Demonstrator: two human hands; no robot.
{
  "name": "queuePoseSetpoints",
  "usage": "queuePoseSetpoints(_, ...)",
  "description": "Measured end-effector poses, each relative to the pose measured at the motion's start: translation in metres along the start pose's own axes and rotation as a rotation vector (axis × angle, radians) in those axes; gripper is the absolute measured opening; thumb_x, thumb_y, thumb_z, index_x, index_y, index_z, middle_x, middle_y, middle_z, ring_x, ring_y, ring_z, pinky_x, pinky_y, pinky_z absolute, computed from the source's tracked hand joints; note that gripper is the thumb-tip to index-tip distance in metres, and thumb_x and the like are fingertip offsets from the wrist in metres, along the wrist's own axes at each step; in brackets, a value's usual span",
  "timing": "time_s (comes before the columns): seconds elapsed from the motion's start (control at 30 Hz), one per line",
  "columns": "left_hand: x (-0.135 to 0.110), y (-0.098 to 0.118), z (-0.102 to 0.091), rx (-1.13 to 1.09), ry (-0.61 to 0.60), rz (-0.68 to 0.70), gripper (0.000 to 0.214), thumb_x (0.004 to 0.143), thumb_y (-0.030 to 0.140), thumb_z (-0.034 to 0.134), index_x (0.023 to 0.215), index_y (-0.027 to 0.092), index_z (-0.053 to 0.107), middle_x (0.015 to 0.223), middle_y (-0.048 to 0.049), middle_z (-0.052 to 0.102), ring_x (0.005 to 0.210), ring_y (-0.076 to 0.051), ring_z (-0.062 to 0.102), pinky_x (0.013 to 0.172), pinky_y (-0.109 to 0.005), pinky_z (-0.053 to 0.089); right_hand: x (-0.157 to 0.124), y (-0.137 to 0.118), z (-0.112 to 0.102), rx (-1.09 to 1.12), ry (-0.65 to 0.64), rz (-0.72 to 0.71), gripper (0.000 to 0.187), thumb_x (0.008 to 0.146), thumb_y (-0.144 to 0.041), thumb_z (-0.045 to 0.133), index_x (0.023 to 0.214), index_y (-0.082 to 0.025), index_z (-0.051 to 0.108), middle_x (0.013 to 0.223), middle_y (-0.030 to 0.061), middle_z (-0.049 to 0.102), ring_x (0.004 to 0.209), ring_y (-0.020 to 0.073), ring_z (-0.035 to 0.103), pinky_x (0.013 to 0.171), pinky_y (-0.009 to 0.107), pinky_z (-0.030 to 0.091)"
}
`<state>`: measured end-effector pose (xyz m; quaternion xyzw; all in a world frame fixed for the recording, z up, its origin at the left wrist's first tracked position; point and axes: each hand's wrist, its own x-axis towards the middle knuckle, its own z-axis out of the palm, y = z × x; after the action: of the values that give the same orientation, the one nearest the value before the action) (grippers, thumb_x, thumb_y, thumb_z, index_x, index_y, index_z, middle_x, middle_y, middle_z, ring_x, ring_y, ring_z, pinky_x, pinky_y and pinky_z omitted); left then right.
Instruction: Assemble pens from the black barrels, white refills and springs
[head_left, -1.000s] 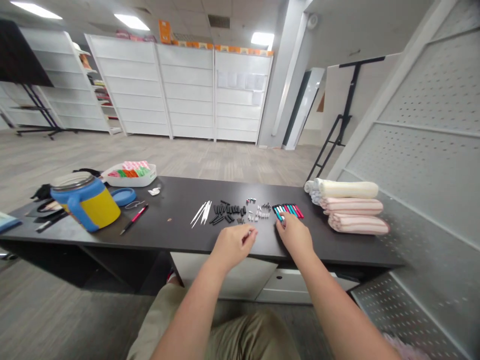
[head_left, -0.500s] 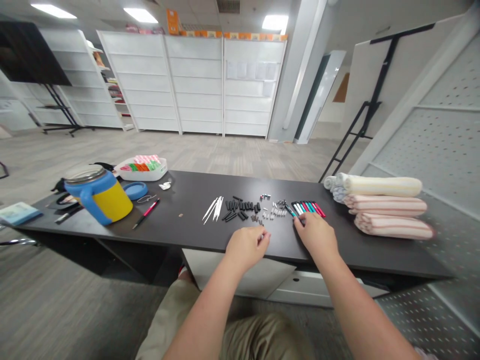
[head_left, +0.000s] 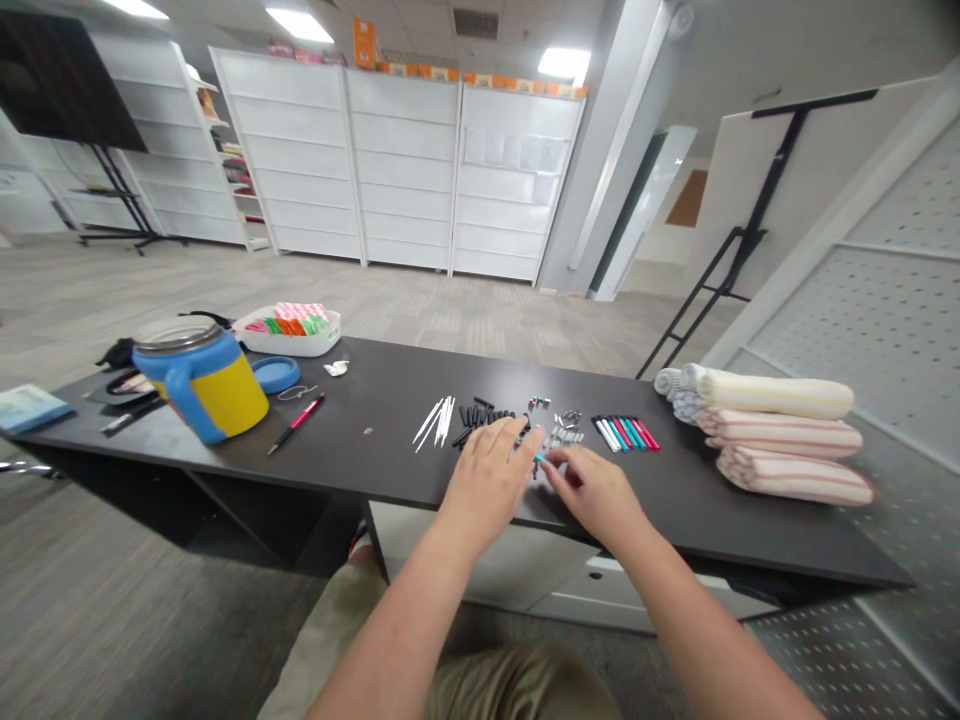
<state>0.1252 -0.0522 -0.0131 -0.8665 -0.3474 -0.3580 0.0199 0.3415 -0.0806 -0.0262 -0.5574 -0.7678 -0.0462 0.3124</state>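
A short teal pen barrel (head_left: 541, 458) is pinched between the thumb and fingers of my right hand (head_left: 592, 490), low over the desk. Close to its left end is my left hand (head_left: 487, 475), palm down with fingers stretched forward over a pile of black tubes (head_left: 480, 411), part of which it hides. Thin white sticks like pen refills (head_left: 435, 422) lie left of that pile. Beyond my hands are small clear pieces (head_left: 562, 437), shiny metal pieces (head_left: 571, 417) and a few small coloured pieces (head_left: 538, 402). White, teal and red pen barrels (head_left: 625, 433) form a neat row on the right.
Rolled towels (head_left: 787, 435) are stacked at the desk's right end. Toward the left are a red pen (head_left: 295, 425), a blue lid (head_left: 275, 374), a blue and yellow mug (head_left: 217, 390), a white basket of colourful packets (head_left: 322, 342) and crumpled tissue (head_left: 337, 368).
My right hand has moved left from the barrel row, bringing the teal barrel with it. My left hand has gone forward over the black tubes, and its curled fingers have straightened.
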Motion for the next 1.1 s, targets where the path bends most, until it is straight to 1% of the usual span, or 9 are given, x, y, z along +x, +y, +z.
queuePoseSetpoints(0.1, -0.004, -0.007, 0.001, 0.092, -0.144, 0.025, 0.032, 0.103, 0.015, 0.051, 0.132, 0.020, 0.062, 0.131, -0.0104, 0.068, 0.126, -0.028, 0.058, 0.110, -0.047, 0.044, 0.007, -0.022, 0.009, 0.073, -0.022, -0.115, 0.020, 0.105, -0.035, 0.054, 0.100, -0.021, 0.068, 0.083, 0.0041, 0.068, 0.070, 0.0176, 0.062, 0.069, 0.029, 0.047)
queuePoseSetpoints(0.2, -0.006, -0.016, 0.007, 0.073, -0.265, -0.027, 0.021, 0.107, 0.022, 0.046, 0.113, 0.018, 0.065, 0.104, -0.0081, 0.072, 0.100, -0.026, 0.064, 0.088, -0.042, 0.051, 0.010, -0.015, 0.007, 0.117, -0.031, -0.067, 0.022, 0.105, -0.037, 0.053, 0.103, -0.022, 0.068, 0.088, 0.0048, 0.071, 0.074, 0.0182, 0.064, 0.073, 0.030, 0.049)
queuePoseSetpoints(0.33, -0.005, -0.021, 0.012, 0.007, -0.248, -0.131, 0.023, 0.109, 0.028, 0.042, 0.111, 0.017, 0.062, 0.103, -0.0083, 0.072, 0.096, -0.025, 0.066, 0.084, -0.039, 0.050, 0.007, 0.032, -0.003, -0.006, 0.147, 0.272, 0.029, 0.104, -0.042, 0.051, 0.103, -0.021, 0.070, 0.096, 0.0079, 0.075, 0.075, 0.0204, 0.066, 0.074, 0.033, 0.049)
queuePoseSetpoints(0.4, -0.004, -0.020, 0.013, -0.011, -0.260, -0.143, 0.022, 0.109, 0.027, 0.042, 0.108, 0.017, 0.061, 0.101, -0.0085, 0.072, 0.093, -0.025, 0.067, 0.084, -0.038, 0.050, 0.005, 0.056, -0.006, -0.081, 0.144, 0.365, 0.030, 0.100, -0.042, 0.054, 0.108, -0.020, 0.071, 0.098, 0.0093, 0.075, 0.083, 0.0241, 0.068, 0.077, 0.036, 0.049)
queuePoseSetpoints(0.5, -0.003, -0.016, 0.011, 0.020, -0.290, -0.119, 0.023, 0.109, 0.028, 0.040, 0.106, 0.017, 0.061, 0.098, -0.0093, 0.071, 0.090, -0.026, 0.068, 0.081, -0.038, 0.050, 0.005, 0.076, -0.006, -0.067, 0.085, 0.442, 0.032, 0.095, -0.043, 0.058, 0.109, -0.020, 0.074, 0.093, 0.0069, 0.075, 0.080, 0.0235, 0.067, 0.077, 0.035, 0.048)
queuePoseSetpoints(0.67, -0.004, -0.014, 0.009, 0.037, -0.306, -0.107, 0.025, 0.110, 0.029, 0.039, 0.106, 0.017, 0.061, 0.095, -0.0094, 0.071, 0.090, -0.026, 0.069, 0.081, -0.038, 0.050, 0.013, 0.077, -0.004, -0.066, -0.010, 0.486, 0.033, 0.091, -0.045, 0.062, 0.111, -0.023, 0.075, 0.085, 0.0029, 0.073, 0.073, 0.0211, 0.065, 0.069, 0.033, 0.044)
queuePoseSetpoints(0.9, -0.004, -0.015, 0.009, 0.040, -0.313, -0.102, 0.025, 0.110, 0.030, 0.039, 0.106, 0.018, 0.061, 0.095, -0.0085, 0.071, 0.090, -0.026, 0.069, 0.081, -0.039, 0.050, 0.011, 0.075, -0.003, -0.076, 0.013, 0.500, 0.023, 0.091, -0.042, 0.063, 0.095, -0.025, 0.076, 0.086, 0.0026, 0.074, 0.074, 0.0204, 0.065, 0.069, 0.032, 0.043)
queuePoseSetpoints(1.0, -0.003, -0.015, 0.009, 0.035, -0.315, -0.104, 0.026, 0.110, 0.030, 0.039, 0.107, 0.018, 0.061, 0.096, -0.0087, 0.072, 0.090, -0.026, 0.069, 0.081, -0.039, 0.050, 0.011, 0.070, -0.003, 0.005, 0.035, 0.478, 0.026, 0.092, -0.046, 0.063, 0.097, -0.024, 0.075, 0.086, 0.0027, 0.073, 0.069, 0.0189, 0.062, 0.068, 0.032, 0.044)
queuePoseSetpoints(1.1, -0.002, -0.015, 0.009, 0.033, -0.327, -0.105, 0.026, 0.109, 0.030, 0.038, 0.107, 0.018, 0.061, 0.097, -0.0090, 0.072, 0.090, -0.027, 0.069, 0.081, -0.040, 0.050, 0.013, 0.064, -0.002, 0.135, -0.011, 0.426, 0.029, 0.094, -0.051, 0.063, 0.100, -0.024, 0.074, 0.086, 0.0019, 0.072, 0.065, 0.0173, 0.059, 0.067, 0.031, 0.045)
